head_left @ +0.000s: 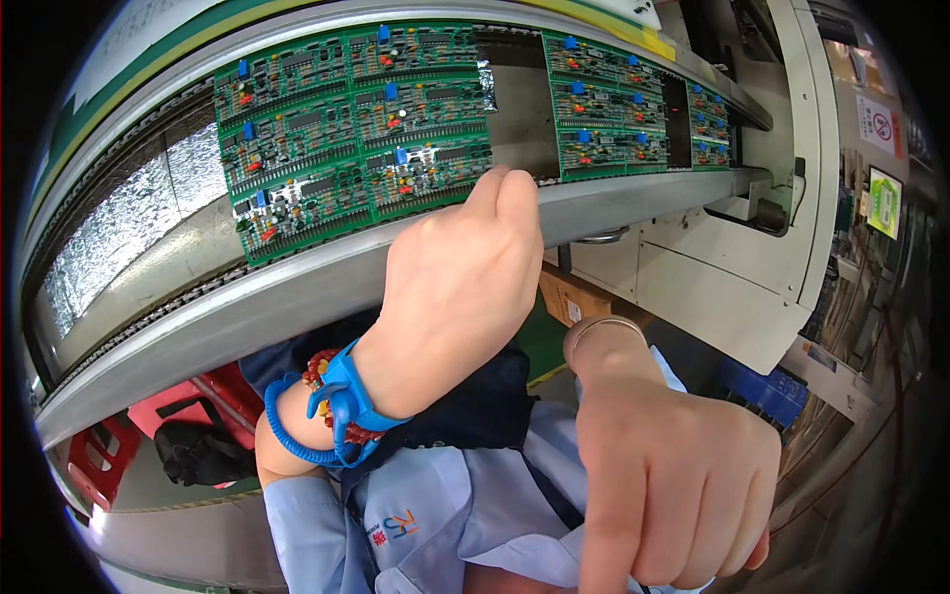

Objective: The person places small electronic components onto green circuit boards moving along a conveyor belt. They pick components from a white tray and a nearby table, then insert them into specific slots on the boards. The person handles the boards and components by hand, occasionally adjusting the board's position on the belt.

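My left hand [465,267], with a blue strap with a coiled cord [336,416] and red beads at its wrist, reaches over the near metal rail [307,272]. Its fingers are bent and held together. Their tips are beside the near right corner of a green circuit board panel [361,144]; whatever they pinch is hidden. The panel carries several boards with blue, red and black components. Close up at the lower right is my right hand [683,475], a thin bracelet at its wrist. Its fingers are curled, tips out of sight, and it is apart from the boards.
Further right along the rails are a second board panel [609,114] and a third [708,124], partly inside a beige machine [727,287]. Shiny foil [139,218] lies between the rails at left. Below are a red stool [99,465], a black bag [198,450] and a cardboard box [574,302].
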`<control>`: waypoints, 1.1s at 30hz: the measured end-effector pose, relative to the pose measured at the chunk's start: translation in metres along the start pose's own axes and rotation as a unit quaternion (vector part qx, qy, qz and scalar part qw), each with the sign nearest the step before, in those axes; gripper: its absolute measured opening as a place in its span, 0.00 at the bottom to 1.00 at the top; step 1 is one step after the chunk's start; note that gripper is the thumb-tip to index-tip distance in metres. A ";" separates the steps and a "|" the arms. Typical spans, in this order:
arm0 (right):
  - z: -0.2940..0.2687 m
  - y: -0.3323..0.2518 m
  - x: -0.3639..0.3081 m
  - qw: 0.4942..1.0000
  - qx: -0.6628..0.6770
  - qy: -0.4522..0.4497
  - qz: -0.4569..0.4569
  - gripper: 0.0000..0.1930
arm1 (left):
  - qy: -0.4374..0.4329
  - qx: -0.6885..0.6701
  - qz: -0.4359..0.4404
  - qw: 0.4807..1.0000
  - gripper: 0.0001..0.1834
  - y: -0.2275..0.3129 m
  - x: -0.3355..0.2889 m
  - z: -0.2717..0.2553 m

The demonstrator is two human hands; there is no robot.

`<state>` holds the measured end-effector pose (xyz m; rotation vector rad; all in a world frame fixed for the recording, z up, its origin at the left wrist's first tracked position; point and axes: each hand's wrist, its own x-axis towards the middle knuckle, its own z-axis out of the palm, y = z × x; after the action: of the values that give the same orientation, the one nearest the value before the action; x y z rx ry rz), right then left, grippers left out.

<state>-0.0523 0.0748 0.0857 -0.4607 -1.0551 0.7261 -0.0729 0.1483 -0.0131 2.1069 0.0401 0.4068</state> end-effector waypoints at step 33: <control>-0.135 -0.050 -0.079 0.345 -0.897 0.024 0.275 0.09 | -0.004 0.035 -0.139 0.990 0.10 0.004 -0.014 -0.024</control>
<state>0.0615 -0.0173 0.0111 -2.8735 -1.2346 -0.3565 -0.0941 0.1629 -0.0016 2.1322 0.3443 0.2315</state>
